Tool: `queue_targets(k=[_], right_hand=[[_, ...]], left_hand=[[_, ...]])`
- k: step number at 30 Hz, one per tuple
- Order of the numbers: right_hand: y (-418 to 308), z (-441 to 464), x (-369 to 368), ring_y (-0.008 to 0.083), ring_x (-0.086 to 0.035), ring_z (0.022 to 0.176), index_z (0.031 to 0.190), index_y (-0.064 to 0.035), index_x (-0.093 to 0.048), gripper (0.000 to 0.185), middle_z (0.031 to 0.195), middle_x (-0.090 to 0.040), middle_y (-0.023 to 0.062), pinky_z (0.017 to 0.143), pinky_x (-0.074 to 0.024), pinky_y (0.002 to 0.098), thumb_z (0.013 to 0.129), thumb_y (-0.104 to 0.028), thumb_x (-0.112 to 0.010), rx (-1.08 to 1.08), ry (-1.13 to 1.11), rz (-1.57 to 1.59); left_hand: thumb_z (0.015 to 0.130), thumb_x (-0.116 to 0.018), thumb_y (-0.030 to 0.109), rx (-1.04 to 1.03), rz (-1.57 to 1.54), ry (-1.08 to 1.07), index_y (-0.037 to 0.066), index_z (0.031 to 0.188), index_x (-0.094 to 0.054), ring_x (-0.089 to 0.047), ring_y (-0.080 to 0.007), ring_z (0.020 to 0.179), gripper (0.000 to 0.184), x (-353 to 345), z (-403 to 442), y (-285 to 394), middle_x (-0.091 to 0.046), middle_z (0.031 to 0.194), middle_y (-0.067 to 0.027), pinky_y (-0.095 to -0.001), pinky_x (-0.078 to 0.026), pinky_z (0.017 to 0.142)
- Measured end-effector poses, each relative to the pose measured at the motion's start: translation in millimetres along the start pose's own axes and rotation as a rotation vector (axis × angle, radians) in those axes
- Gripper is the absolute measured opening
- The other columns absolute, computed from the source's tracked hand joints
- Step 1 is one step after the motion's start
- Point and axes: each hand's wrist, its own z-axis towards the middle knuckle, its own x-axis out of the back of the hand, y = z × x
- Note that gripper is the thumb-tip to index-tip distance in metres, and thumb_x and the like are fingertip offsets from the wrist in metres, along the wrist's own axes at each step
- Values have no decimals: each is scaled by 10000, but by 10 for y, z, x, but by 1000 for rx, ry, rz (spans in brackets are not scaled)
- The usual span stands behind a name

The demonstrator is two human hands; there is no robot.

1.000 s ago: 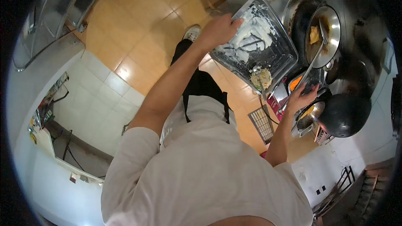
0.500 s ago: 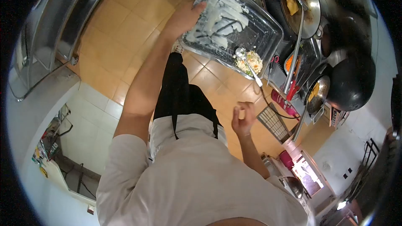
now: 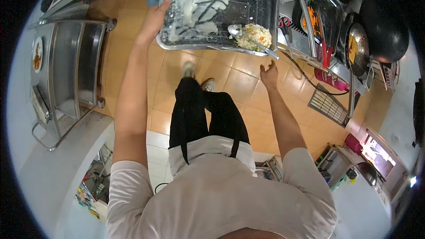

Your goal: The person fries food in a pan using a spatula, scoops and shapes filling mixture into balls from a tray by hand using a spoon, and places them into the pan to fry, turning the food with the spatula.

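My left hand (image 3: 155, 21) is closed on the left rim of a shiny rectangular tray (image 3: 217, 48). White creamy residue (image 3: 193, 11) is smeared over the left part of the tray's bottom. At the right front corner inside lies a small heap of chopped mixed salad (image 3: 256, 36), with a spoon (image 3: 251, 40) resting across it and its handle sticking out over the rim. Below that corner hangs my right hand (image 3: 269, 75), apart from the tray, fingers loosely curled and spread, holding nothing.
To the right are red-handled scissors (image 3: 285, 23), a container of shredded orange food (image 3: 312, 21), a pan with yellow food (image 3: 354, 48) and a black wok (image 3: 384, 28). On the left stands a metal cart (image 3: 66, 66) bearing a plate (image 3: 37, 55). A floor grate (image 3: 328, 105) lies lower right.
The view has turned, and the tray now sits more level and farther left in it. My right hand has come up close to the tray's right front corner. My left hand keeps its hold.
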Motion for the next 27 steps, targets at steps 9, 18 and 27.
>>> queue_targets(k=[9,18,27], right_hand=[[1169,1379,-691,319,-644,986,1197,-51,-568,384,1032,-675,202,786,-536,412,846,-207,-579,358,-17,-404],[240,1185,-405,302,-638,967,1213,-54,-549,397,1019,-670,189,774,-534,401,850,-209,-585,-162,-35,382],[3,1263,-405,285,-632,947,1229,-57,-530,410,1007,-665,176,762,-531,390,854,-212,-591,-240,-13,568]], left_hand=[[946,-501,483,-76,166,96,-174,1150,-563,-602,-284,1061,692,-96,-283,298,-634,1126,-260,-342,-426,931],[948,-500,439,-193,62,95,-126,984,-632,-642,-367,944,582,-84,-430,360,-676,955,-259,-404,-463,848],[934,-493,435,-152,201,106,-139,941,-619,-631,-419,953,588,-33,-377,336,-642,926,-322,-429,-463,855]])
